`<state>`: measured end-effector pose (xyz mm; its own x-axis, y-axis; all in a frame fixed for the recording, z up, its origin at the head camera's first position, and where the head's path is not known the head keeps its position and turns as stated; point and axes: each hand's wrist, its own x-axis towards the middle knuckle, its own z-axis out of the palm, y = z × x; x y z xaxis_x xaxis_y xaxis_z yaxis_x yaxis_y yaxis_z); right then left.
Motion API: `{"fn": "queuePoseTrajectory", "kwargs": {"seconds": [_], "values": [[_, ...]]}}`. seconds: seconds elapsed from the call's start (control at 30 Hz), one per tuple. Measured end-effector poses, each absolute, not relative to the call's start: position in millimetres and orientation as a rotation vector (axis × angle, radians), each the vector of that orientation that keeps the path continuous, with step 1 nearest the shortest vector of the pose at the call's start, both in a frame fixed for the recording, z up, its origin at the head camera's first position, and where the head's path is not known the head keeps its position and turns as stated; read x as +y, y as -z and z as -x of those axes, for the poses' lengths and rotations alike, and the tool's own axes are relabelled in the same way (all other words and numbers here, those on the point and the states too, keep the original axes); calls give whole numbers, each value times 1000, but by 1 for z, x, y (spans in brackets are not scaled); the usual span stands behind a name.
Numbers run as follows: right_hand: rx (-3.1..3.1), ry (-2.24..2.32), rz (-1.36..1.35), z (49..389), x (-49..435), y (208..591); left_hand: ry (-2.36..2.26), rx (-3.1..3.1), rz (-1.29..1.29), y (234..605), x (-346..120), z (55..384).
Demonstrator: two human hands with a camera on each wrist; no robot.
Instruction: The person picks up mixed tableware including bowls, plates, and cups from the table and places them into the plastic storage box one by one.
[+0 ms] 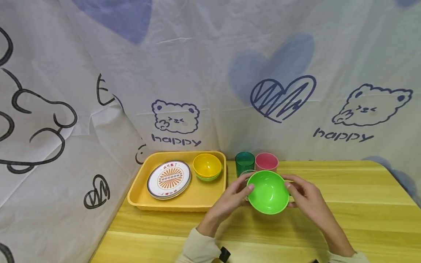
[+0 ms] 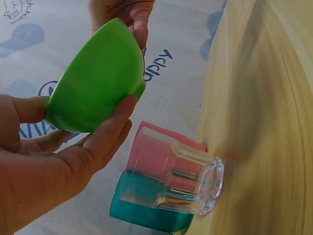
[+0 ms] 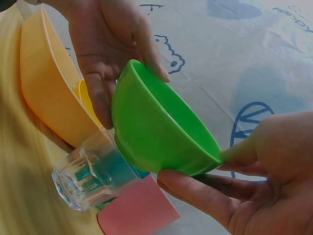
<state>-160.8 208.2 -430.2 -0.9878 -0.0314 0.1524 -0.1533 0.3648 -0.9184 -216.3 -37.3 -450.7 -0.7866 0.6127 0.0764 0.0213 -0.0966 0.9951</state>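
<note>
Nearest lay the pale sleeves [image 1: 198, 246] of the person, with a black band [image 1: 224, 254] at the left wrist. Beyond them the left hand [image 1: 232, 199] gripped one side of a green bowl [image 1: 268, 193], thumb at the rim and fingers beneath, while the right hand [image 1: 308, 197] pinched the opposite side. The bowl was held clear of the table [image 1: 355, 208], tilted, its hollow facing the head camera. The tabletop was yellowish, light-streaked wood grain, with soft shadows under the hands and a rounded far right corner. Just past the bowl stood a clear glass [image 2: 178, 178], then a teal cup [image 1: 245, 162] and a pink cup [image 1: 267, 162] side by side. To their left sat a yellow tray [image 1: 197, 195] with white plates [image 1: 169, 180] and a yellow bowl [image 1: 207, 164] nested in another green one. Behind everything hung a creased whitish cloth [image 1: 210, 65], printed with blue hearts, bear faces and "happy", and bolder black outlines at left.
</note>
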Motion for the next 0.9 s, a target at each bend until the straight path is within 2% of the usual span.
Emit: {"fn": "queuePoseTrajectory", "kwargs": {"seconds": [0.57, 0.9], "values": [[-2425, -1777, -250, 159, 194, 430, -1864, 1964, -618, 436, -51, 217], [-2375, -1820, -335, 163, 190, 437, -1971, 1862, -432, 438, -70, 222]]}}
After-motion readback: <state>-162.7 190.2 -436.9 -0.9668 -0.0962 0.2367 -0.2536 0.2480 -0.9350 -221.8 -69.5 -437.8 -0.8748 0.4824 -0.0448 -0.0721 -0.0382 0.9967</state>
